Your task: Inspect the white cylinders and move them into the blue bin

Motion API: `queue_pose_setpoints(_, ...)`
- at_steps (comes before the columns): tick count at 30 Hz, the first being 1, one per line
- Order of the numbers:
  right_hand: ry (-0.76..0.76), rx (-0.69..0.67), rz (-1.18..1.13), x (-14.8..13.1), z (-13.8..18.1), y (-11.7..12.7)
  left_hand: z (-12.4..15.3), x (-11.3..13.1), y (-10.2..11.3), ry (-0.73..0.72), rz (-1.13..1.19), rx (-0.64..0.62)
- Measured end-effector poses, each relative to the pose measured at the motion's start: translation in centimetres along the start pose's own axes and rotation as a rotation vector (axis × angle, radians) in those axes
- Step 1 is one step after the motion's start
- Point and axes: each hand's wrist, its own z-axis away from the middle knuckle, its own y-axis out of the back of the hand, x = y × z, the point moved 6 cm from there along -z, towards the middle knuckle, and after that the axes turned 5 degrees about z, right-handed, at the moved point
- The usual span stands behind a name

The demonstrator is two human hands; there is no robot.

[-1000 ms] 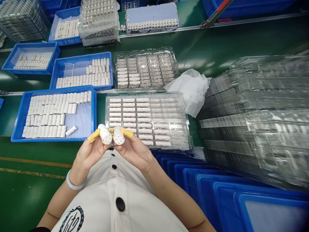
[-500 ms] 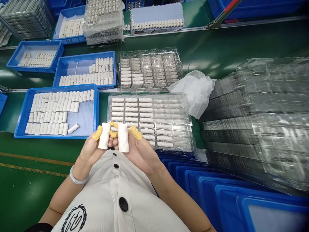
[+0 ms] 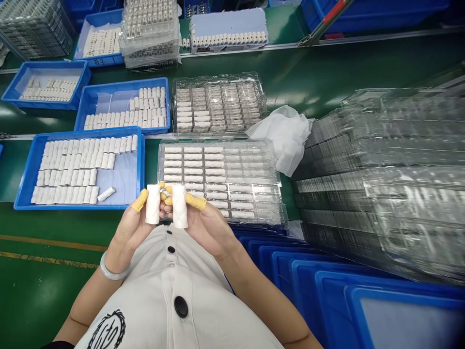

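Observation:
Close in front of my chest, my left hand is closed on a white cylindrical piece, held upright between thumb and fingers. Just beside it, my right hand grips a second white cylindrical piece, also upright. Yellow covers sit on the tips of my thumbs and some fingers. The two pieces stand a small gap apart, with my fingertips partly hidden behind them. Beyond my hands lies a clear plastic tray with rows of similar white pieces, and to its left a blue bin holds more of them.
A second clear tray and a blue bin lie farther back. Crumpled white sheeting rests right of the trays. Tall stacks of clear trays stand at the right, above several nested blue bins.
The right-hand piece has turned slightly in my fingers, and the view has shifted a little to the right. Both hands keep their hold.

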Motion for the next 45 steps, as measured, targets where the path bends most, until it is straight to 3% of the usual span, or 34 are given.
queue_pose_setpoints(6,0.007,0.015,0.095,0.1,0.1,0.3,0.1,-0.1,0.1,0.001,-0.08,0.025)
queue_pose_setpoints(11,0.005,-0.028,0.027,0.0,0.1,-0.2,0.1,-0.4,-0.4,0.053,-0.093,-0.028)
queue_pose_setpoints(15,-0.046,-0.063,-0.059,-0.1,0.2,-0.6,0.1,-0.2,0.1,0.058,-0.043,0.056)
queue_pose_setpoints(19,-0.031,-0.013,-0.075,-0.5,0.2,-0.3,0.0,0.3,0.4,0.03,-0.021,0.125)
queue_pose_setpoints(29,-0.023,0.043,-0.087,-0.5,-0.3,0.1,0.0,0.3,-0.4,0.018,0.008,0.076)
queue_pose_setpoints(37,-0.02,0.044,-0.113,-0.4,-0.5,0.2,0.7,0.7,-0.5,-0.057,-0.174,-0.094)
queue_pose_setpoints(45,-0.004,0.082,-0.052,-0.9,-0.7,1.0,0.7,0.7,-0.5,-0.093,-0.216,-0.056)
